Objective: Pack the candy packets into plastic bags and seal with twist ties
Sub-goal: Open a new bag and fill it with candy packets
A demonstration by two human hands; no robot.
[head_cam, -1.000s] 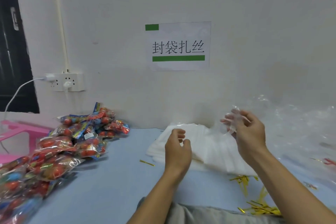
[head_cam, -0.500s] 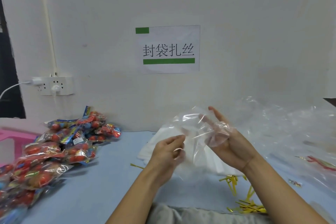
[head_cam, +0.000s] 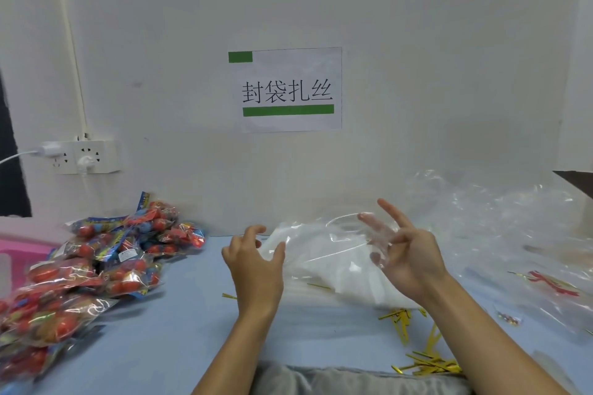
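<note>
A clear plastic bag (head_cam: 324, 245) hangs in the air between my hands, above a flat white stack of bags (head_cam: 356, 282). My right hand (head_cam: 409, 255) is raised with its fingers spread; two fingers and the thumb are inside the bag's film, and one finger sticks up free. My left hand (head_cam: 255, 264) hovers at the bag's left edge with fingers loosely curved and parted, its thumb close to the film. A heap of red-and-blue candy packets (head_cam: 106, 255) lies on the blue table (head_cam: 167, 330) to the left. Gold twist ties (head_cam: 428, 364) are scattered at the lower right.
Crumpled clear plastic (head_cam: 513, 234) is piled at the right against the wall. A wall socket (head_cam: 85, 157) with plugs sits at the left, a pink stool (head_cam: 19, 250) below it. A paper sign (head_cam: 288, 93) hangs on the wall ahead.
My left hand went from pinching the bag's edge to fingers parted beside it. My right hand spread its fingers wider inside the bag, and the bag opened out.
</note>
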